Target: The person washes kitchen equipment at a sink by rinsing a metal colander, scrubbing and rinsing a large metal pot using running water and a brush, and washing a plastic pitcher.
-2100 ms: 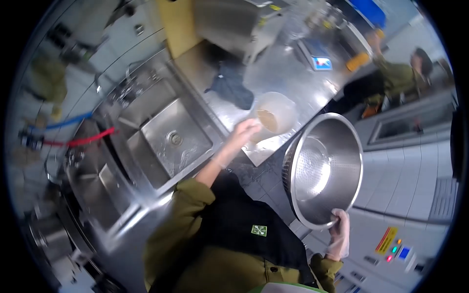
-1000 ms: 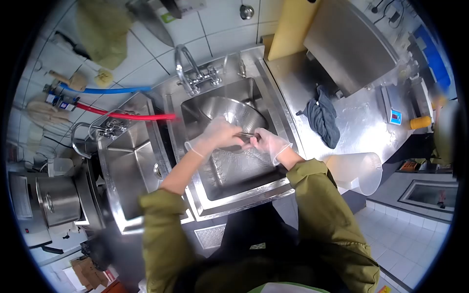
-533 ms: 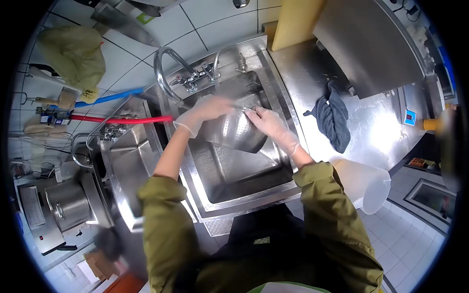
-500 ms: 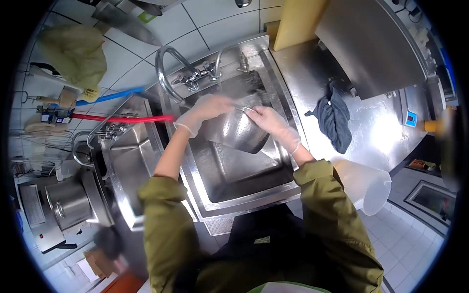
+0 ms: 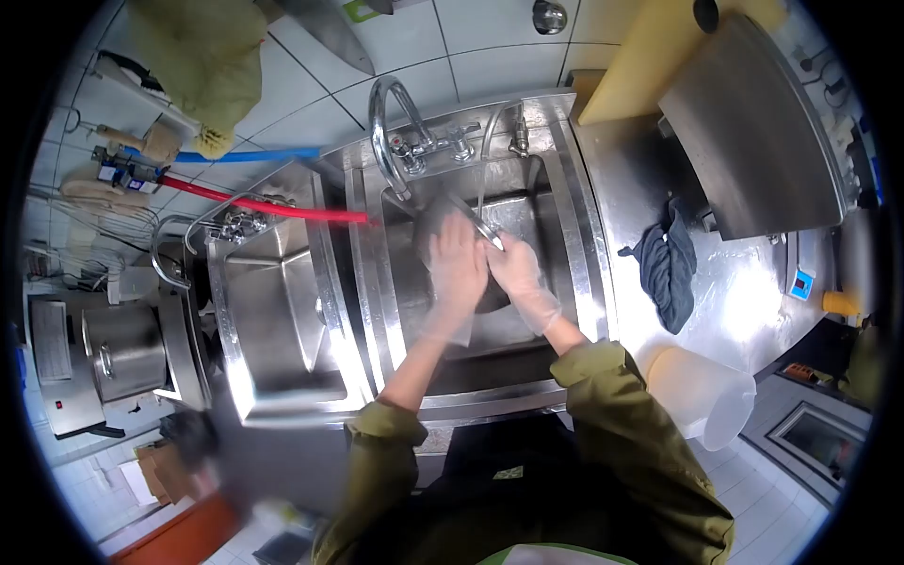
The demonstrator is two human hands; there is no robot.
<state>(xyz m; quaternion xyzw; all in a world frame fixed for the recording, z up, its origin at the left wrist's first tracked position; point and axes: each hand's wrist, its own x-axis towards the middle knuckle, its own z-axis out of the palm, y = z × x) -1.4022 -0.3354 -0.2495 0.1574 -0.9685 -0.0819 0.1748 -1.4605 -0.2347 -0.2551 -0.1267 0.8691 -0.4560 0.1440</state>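
Observation:
Over the right-hand sink basin (image 5: 556,235), a perforated metal colander (image 5: 435,222) is tilted, its rim slanting between my hands and partly smeared by motion. My right hand (image 5: 518,273), in a clear glove, grips the colander's rim with the thumb on top. My left hand (image 5: 457,268), also gloved, lies flat against the colander with fingers stretched out; it is slightly blurred. Much of the colander is hidden behind my left hand. A chrome faucet (image 5: 379,137) arches over the basin, its spout end just to the left of the colander.
A second sink (image 5: 273,325) lies to the left, with a red hose (image 5: 282,209) above it. On the right counter are a dark cloth (image 5: 669,273) and a large metal box-like panel (image 5: 753,141). A translucent bucket (image 5: 697,391) stands by my right forearm. Knives hang on the wall.
My left hand has moved from the colander's rim to lie flat on it. The colander has turned and its perforated face shows less. The view has shifted, so the scene sits further right.

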